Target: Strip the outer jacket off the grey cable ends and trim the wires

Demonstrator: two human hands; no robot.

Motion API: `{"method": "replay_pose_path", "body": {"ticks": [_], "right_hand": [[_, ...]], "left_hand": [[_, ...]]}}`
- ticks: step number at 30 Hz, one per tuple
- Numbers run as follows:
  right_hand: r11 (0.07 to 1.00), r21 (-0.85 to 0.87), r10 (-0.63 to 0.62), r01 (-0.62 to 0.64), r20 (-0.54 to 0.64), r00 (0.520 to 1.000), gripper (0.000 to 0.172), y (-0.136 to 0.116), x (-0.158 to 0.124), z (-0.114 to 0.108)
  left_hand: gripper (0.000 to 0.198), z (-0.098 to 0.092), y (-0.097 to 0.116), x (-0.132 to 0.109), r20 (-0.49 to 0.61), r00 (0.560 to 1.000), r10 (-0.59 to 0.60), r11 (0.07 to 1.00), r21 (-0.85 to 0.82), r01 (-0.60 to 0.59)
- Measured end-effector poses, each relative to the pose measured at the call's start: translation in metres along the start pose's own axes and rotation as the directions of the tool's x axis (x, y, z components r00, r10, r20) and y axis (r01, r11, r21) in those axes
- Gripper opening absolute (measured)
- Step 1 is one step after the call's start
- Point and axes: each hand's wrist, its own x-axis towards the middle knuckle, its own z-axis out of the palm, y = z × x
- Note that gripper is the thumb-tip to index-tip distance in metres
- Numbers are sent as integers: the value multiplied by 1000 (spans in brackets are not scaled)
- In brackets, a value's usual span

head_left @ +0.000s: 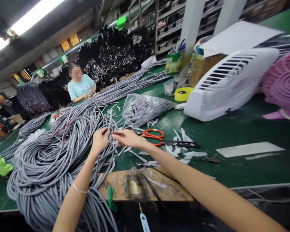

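grey cables [72, 161] heaped toward eight o'clock, left hand [101, 140] among them with narrowed fingers, right hand [127, 138] just beside at three o'clock, likewise narrow-fingered, grip impossible to tell, orange-handled scissors [157, 142] farther toward three o'clock

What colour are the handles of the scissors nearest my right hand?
The handles are orange-red, showing best in the head view.
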Motion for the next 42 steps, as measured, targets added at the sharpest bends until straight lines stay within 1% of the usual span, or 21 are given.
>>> {"method": "replay_pose_path", "body": {"ticks": [2,4,5,6,8,10,12,15,18,21,24,27,30,32,33,34,35,36,38,40,42], "right_hand": [[958,286,-12,8,13,1000,38,-1,-6,0],[808,588,-45,35,1,999,45,-6,-14,-5],[722,689,-51,56,-29,998,46,-9,-17,-8],[661,746,-42,81,-70,997,45,-12,-19,-10],[581,804,5,129,-162,987,41,-15,-21,-13],[543,823,64,165,-237,969,37,-15,-20,-12],[554,812,100,184,-284,954,35,-15,-19,-8],[656,728,62,201,-318,946,28,-17,-21,1],[734,633,1,244,-360,933,21,-21,-24,7],[708,655,37,264,-408,912,19,-21,-25,9],[675,698,119,239,-423,898,22,-19,-23,7],[735,648,160,201,-454,876,24,-16,-24,6],[861,466,119,203,-575,810,23,-15,-26,7],[920,321,46,224,-657,752,20,-14,-28,9],[927,291,25,237,-677,735,18,-14,-28,10],[917,310,29,251,-679,734,16,-13,-28,11],[890,374,59,261,-663,746,16,-13,-27,13],[842,470,109,263,-627,771,16,-14,-26,14],[699,677,221,231,-512,830,22,-15,-24,16],[574,797,281,186,-405,870,27,-17,-23,18],[527,831,285,176,-368,885,29,-19,-23,18]], "left_hand": [[25,-13,8,-12,83,986,142,989,-64,-136],[25,-24,10,-22,140,961,239,969,-93,-227],[25,-28,9,-25,154,954,257,965,-99,-244],[26,-31,7,-26,159,954,255,966,-93,-243],[26,-35,0,-27,171,958,229,973,-64,-221],[26,-36,-4,-25,186,961,206,978,-29,-204],[25,-35,-5,-24,209,955,209,978,-15,-210],[21,-30,4,-25,195,951,239,970,-89,-225],[22,-19,17,-27,96,971,219,952,-238,-191],[23,-8,24,-27,26,988,153,938,-319,-137],[25,-4,27,-29,17,994,108,946,-310,-97],[28,-4,28,-31,17,997,81,960,-270,-73],[29,1,31,-33,7,1000,25,964,-264,-22],[26,7,34,-34,57,996,-66,925,-372,82],[24,11,35,-34,95,989,-112,881,-452,143],[24,13,36,-34,130,981,-146,824,-533,193],[25,16,37,-33,156,974,-163,763,-606,225],[26,18,38,-33,166,972,-165,704,-670,234],[29,19,39,-32,161,975,-154,597,-771,221],[33,18,39,-31,173,976,-132,521,-825,217],[36,16,41,-31,196,973,-126,487,-842,232]]}}
